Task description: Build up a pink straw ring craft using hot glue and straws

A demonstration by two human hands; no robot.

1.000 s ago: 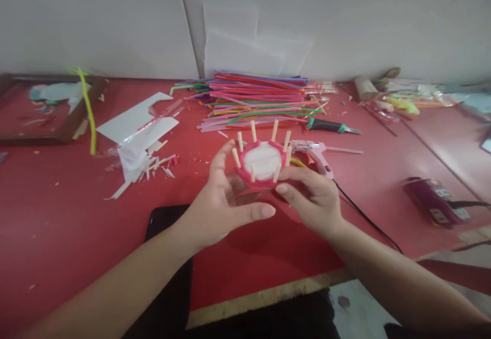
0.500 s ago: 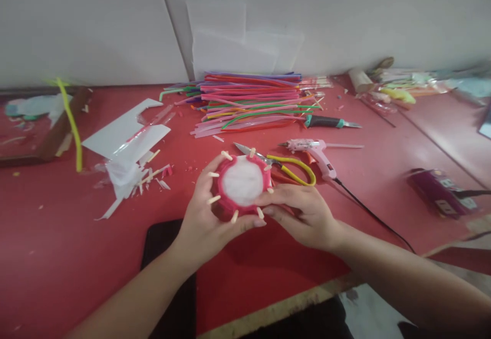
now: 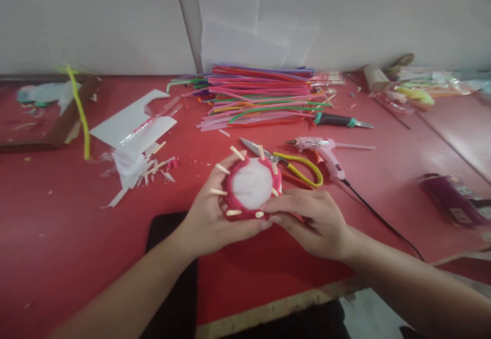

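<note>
A round craft piece (image 3: 251,185) with a white disc, a pink-red rim and several short wooden sticks poking outward is held above the red table. My left hand (image 3: 210,216) wraps its left and lower side, with the thumb along the bottom edge. At the lower right, my right hand (image 3: 310,219) pinches the rim between thumb and fingers. Just behind the piece lie scissors (image 3: 303,167) with yellow handles, partly covered by it. A pink glue gun (image 3: 324,155) rests to their right.
A bundle of coloured pipe cleaners (image 3: 261,93) lies at the back beside a craft knife (image 3: 343,120). White card (image 3: 134,119) and scraps sit to the left. A black flat object (image 3: 172,277) lies under my left forearm. A purple box (image 3: 452,198) stands at right.
The craft piece has turned and tilted slightly in my hands, its sticks now at different angles. Both hands keep their hold. The camera view has shifted a little.
</note>
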